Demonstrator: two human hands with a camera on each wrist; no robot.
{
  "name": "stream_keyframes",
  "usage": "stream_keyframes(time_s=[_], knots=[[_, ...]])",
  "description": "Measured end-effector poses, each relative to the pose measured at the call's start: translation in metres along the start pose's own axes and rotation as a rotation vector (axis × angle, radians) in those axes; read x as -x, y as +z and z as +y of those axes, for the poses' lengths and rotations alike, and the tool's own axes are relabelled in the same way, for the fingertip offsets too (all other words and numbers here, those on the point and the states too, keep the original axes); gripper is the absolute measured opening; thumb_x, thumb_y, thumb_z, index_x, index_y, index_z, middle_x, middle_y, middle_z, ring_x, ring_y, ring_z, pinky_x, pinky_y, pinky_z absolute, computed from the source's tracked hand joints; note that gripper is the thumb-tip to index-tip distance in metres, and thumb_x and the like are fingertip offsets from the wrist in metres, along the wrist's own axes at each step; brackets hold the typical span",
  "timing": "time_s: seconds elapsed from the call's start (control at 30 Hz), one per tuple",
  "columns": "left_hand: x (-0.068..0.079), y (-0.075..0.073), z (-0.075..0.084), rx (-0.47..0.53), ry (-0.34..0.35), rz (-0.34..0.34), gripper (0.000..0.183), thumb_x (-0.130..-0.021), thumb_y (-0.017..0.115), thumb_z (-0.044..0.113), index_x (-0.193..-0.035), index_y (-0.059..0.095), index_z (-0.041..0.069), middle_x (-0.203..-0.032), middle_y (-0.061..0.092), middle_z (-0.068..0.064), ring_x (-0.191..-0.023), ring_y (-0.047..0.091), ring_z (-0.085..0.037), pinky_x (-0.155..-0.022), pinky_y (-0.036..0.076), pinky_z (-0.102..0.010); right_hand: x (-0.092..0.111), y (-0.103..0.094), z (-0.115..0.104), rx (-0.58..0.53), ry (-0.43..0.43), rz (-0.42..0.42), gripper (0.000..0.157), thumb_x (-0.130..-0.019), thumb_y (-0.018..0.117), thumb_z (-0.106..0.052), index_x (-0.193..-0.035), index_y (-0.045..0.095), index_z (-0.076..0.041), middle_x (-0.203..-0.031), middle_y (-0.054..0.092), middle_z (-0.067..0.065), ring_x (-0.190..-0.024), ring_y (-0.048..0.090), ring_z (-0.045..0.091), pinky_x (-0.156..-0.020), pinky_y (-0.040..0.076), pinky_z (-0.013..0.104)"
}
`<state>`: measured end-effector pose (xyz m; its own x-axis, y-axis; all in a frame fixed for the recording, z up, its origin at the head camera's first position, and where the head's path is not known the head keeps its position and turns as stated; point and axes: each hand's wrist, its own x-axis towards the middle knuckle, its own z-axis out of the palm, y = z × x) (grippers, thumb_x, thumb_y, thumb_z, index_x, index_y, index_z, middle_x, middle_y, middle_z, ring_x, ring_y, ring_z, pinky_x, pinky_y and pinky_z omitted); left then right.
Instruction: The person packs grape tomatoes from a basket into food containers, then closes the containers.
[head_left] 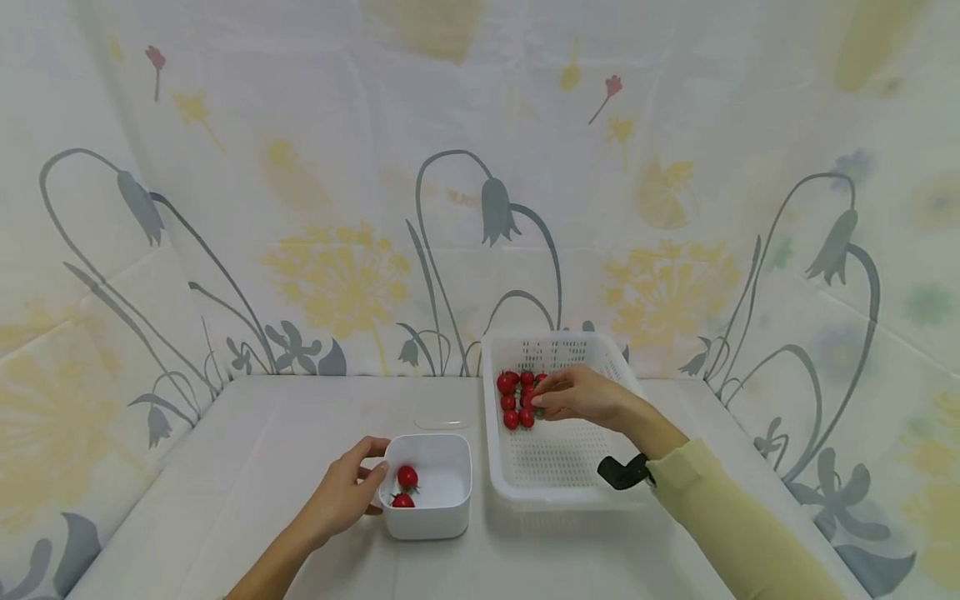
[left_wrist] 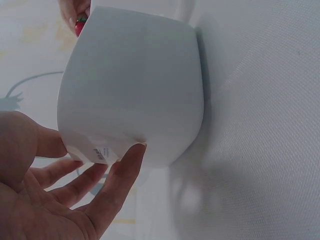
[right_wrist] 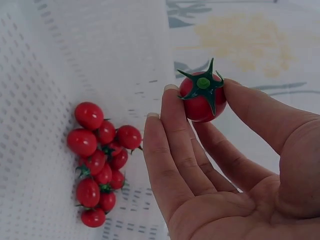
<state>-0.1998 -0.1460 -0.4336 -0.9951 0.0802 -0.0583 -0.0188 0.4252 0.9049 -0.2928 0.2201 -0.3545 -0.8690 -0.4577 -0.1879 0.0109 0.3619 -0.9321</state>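
Observation:
In the head view my left hand [head_left: 347, 492] is at the left side of a small white square container [head_left: 431, 523], its thumb and fingers spread against the wall near the rim. Two cherry tomatoes [head_left: 407, 477] lie inside, toward the left. My right hand [head_left: 581, 398], over a white perforated basket [head_left: 562, 493], pinches one red cherry tomato [right_wrist: 202, 102] with a green star-shaped calyx between thumb and fingertips. Several more cherry tomatoes [right_wrist: 89, 192] are grouped in the basket's left part. The left wrist view shows the container's outer wall [left_wrist: 135, 75] and fingertips touching it.
A clear, flat rounded piece [head_left: 442, 414], perhaps a lid, lies behind the container on the white tablecloth [head_left: 300, 425]. A flower-printed cloth [head_left: 337, 167] stands as a backdrop behind and at both sides. A black band [head_left: 624, 472] circles the right wrist.

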Motion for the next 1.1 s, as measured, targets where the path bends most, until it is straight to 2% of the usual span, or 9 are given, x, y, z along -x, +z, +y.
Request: stream_keyframes(time_s=[0.17, 0.3, 0.43, 0.67, 1.1], knots=[[0.0, 0.0, 0.0, 0.002, 0.005, 0.004, 0.031, -0.102, 0.058, 0.006, -0.133, 0.058, 0.008, -0.137, 0.058, -0.018, -0.101, 0.066, -0.03, -0.063, 0.064, -0.036, 0.002, 0.006, -0.004, 0.001, -0.025, -0.018, 0.032, -0.099, 0.067, -0.01, -0.121, 0.061, 0.013, -0.115, 0.068, 0.021, -0.106, 0.068, 0.037, -0.094, 0.059, 0.039], [0.0, -0.001, -0.001, 0.002, 0.006, 0.003, 0.031, -0.102, 0.058, 0.006, -0.133, 0.058, 0.008, -0.137, 0.058, -0.018, -0.101, 0.066, -0.03, -0.063, 0.064, -0.036, 0.004, 0.011, -0.006, 0.012, -0.033, -0.013, 0.033, -0.098, 0.068, -0.01, -0.121, 0.061, 0.012, -0.118, 0.067, 0.022, -0.105, 0.069, 0.036, -0.097, 0.058, 0.043], [0.0, -0.001, 0.0, 0.002, 0.006, 0.003, 0.031, -0.102, 0.058, 0.006, -0.133, 0.058, 0.009, -0.137, 0.058, -0.018, -0.101, 0.066, -0.03, -0.063, 0.064, -0.036, 0.005, 0.018, -0.01, 0.032, -0.035, -0.013, 0.037, -0.097, 0.07, -0.012, -0.123, 0.061, 0.013, -0.121, 0.066, 0.023, -0.105, 0.069, 0.035, -0.098, 0.057, 0.043], [-0.001, 0.0, -0.001, 0.004, 0.011, 0.003, 0.031, -0.102, 0.057, 0.006, -0.133, 0.059, 0.009, -0.137, 0.058, -0.018, -0.101, 0.066, -0.03, -0.063, 0.064, -0.036, 0.008, 0.033, -0.013, 0.062, -0.071, -0.015, 0.03, -0.095, 0.072, -0.014, -0.118, 0.066, 0.005, -0.113, 0.069, 0.014, -0.101, 0.069, 0.027, -0.096, 0.058, 0.04], [-0.001, 0.0, -0.002, 0.006, 0.014, -0.001, 0.031, -0.103, 0.057, 0.006, -0.134, 0.058, 0.009, -0.138, 0.058, -0.017, -0.101, 0.065, -0.029, -0.063, 0.064, -0.036, 0.008, 0.062, -0.017, 0.076, -0.145, -0.052, 0.027, -0.096, 0.07, -0.014, -0.117, 0.068, 0.002, -0.107, 0.074, 0.012, -0.098, 0.071, 0.027, -0.097, 0.058, 0.041]])
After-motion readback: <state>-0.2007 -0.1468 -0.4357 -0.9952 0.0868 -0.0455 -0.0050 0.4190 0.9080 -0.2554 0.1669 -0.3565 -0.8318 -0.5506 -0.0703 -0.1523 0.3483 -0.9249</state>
